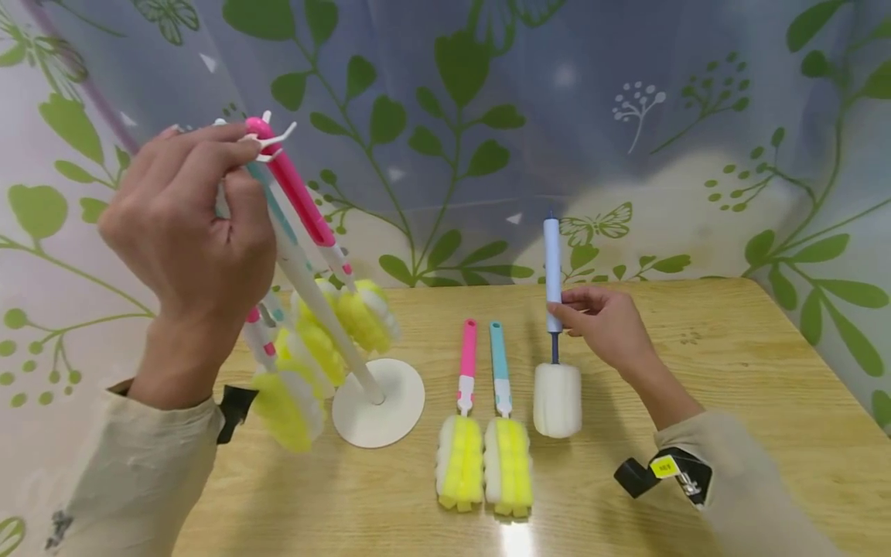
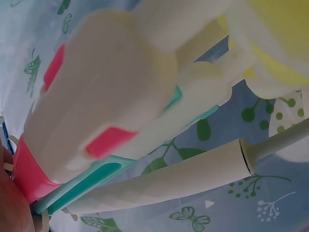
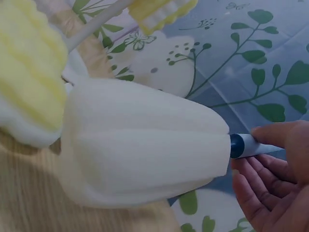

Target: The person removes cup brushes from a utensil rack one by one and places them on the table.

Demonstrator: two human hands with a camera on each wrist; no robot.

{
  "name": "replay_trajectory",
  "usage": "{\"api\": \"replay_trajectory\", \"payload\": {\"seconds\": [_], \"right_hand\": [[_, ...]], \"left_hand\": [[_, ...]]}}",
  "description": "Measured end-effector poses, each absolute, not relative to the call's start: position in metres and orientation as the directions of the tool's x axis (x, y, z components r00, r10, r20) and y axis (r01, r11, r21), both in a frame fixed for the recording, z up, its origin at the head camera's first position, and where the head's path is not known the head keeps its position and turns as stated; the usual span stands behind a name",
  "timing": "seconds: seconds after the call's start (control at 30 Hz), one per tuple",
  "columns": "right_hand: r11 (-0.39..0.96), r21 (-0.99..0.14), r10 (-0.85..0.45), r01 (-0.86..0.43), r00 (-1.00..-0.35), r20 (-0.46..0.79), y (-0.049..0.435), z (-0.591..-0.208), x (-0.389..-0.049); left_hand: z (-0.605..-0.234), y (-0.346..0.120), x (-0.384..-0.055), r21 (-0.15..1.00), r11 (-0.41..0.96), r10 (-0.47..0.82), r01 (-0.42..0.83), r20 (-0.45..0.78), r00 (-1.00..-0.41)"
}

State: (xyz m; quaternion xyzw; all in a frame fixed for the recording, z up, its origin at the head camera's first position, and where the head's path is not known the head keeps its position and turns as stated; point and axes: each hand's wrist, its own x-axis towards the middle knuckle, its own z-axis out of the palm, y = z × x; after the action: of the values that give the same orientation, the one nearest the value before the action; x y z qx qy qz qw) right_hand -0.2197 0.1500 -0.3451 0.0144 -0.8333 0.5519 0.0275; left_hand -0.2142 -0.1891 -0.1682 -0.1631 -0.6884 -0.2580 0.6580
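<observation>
At upper left in the head view, my left hand (image 1: 195,209) grips the hooked top of a white stand (image 1: 327,313); its fingertips are partly hidden. Several yellow-and-white sponge brushes hang from the stand, among them one with a pink handle (image 1: 299,186). My right hand (image 1: 612,329) pinches the light-blue handle of a white sponge brush (image 1: 557,402), held upright with its sponge down. In the right wrist view, thumb and fingers meet the handle just past the sponge (image 3: 145,145). A pink-handled brush (image 1: 468,356) and a teal-handled brush (image 1: 499,360) lie side by side between the hands.
The stand's round white base (image 1: 404,414) is on the wooden table (image 1: 731,363). Behind the table hangs a curtain (image 1: 418,193) printed with green leaves. A black wrist camera (image 1: 636,478) sits on the right sleeve.
</observation>
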Motion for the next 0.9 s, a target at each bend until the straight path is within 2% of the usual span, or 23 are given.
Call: {"api": "replay_trajectory", "payload": {"seconds": [0.4, 0.67, 0.9], "right_hand": [[0.378, -0.912, -0.019, 0.158, -0.984, -0.178, 0.158, -0.387, -0.215], [0.412, -0.888, -0.036, 0.204, -0.970, -0.239, 0.152, -0.409, -0.209], [0.385, -0.900, -0.063, 0.206, -0.966, -0.249, 0.150, -0.419, -0.207]], "left_hand": [[-0.167, -0.187, -0.213, 0.149, 0.819, -0.132, 0.554, 0.989, -0.071], [-0.168, -0.188, -0.214, 0.150, 0.825, -0.131, 0.545, 0.989, -0.073], [-0.170, -0.192, -0.215, 0.133, 0.832, -0.118, 0.539, 0.991, -0.062]]}}
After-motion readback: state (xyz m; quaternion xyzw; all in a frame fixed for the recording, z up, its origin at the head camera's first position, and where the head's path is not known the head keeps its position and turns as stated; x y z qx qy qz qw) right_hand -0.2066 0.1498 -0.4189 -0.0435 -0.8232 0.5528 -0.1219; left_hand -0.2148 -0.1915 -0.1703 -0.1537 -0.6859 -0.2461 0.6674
